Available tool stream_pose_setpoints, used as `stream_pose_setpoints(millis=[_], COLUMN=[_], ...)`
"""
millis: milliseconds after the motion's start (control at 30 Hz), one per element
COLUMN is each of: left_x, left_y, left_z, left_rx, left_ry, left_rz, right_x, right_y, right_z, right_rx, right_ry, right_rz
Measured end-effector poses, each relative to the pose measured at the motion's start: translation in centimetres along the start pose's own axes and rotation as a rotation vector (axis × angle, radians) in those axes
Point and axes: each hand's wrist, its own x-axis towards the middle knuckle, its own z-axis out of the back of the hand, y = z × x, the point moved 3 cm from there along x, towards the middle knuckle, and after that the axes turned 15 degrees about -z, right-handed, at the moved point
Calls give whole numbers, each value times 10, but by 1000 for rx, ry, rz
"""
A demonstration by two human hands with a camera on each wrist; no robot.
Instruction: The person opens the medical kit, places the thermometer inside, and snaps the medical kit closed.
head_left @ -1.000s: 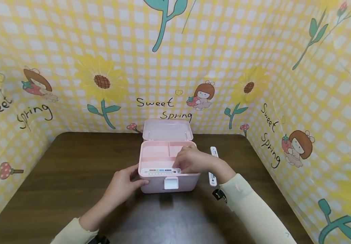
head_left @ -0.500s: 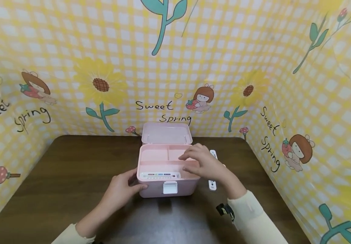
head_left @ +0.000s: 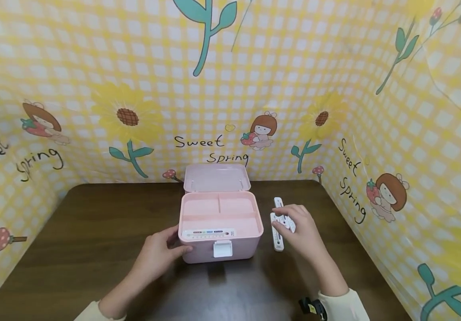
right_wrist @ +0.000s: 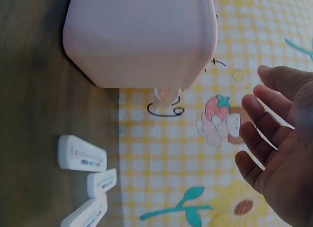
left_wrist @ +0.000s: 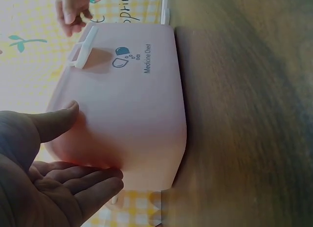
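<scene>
A pink medicine box [head_left: 250, 252], lettered "Medicine Chest" in the left wrist view, stands with its lid [head_left: 216, 177] raised. My left hand [head_left: 156, 254] holds its front left corner, thumb on the front face and fingers along the side. A white thermometer strip [head_left: 208, 233] lies in the front compartment of its tray. To the right of the box, my right hand [head_left: 300, 229] hovers with spread fingers over several white thermometer strips [head_left: 277, 240]. These strips [right_wrist: 82, 153] lie on the table in the right wrist view, apart from the right hand [right_wrist: 274, 134].
The dark wooden table [head_left: 106, 223] ends at a yellow checked cloth backdrop [head_left: 214, 89] behind and at both sides. A white latch [head_left: 222, 249] hangs on the box front. Two compartments [head_left: 201, 206] lie at the back of the tray.
My right hand has left the box's tray and moved right, to above the strips on the table. The left hand stays on the box corner; the view has shifted slightly.
</scene>
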Motion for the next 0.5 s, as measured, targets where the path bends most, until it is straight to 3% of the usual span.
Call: stream_pose_setpoints(millis=[267,500], left_x=[4,4], left_y=[-2,-3], left_z=[4,2], left_rx=[12,-2], left_ry=[14,24], left_rz=[-7,-1], right_x=[-11,-25], right_y=[-26,-60], right_z=[11,12], right_rx=[-28,-73], right_ry=[-86,-85], right_rz=[-98,-237])
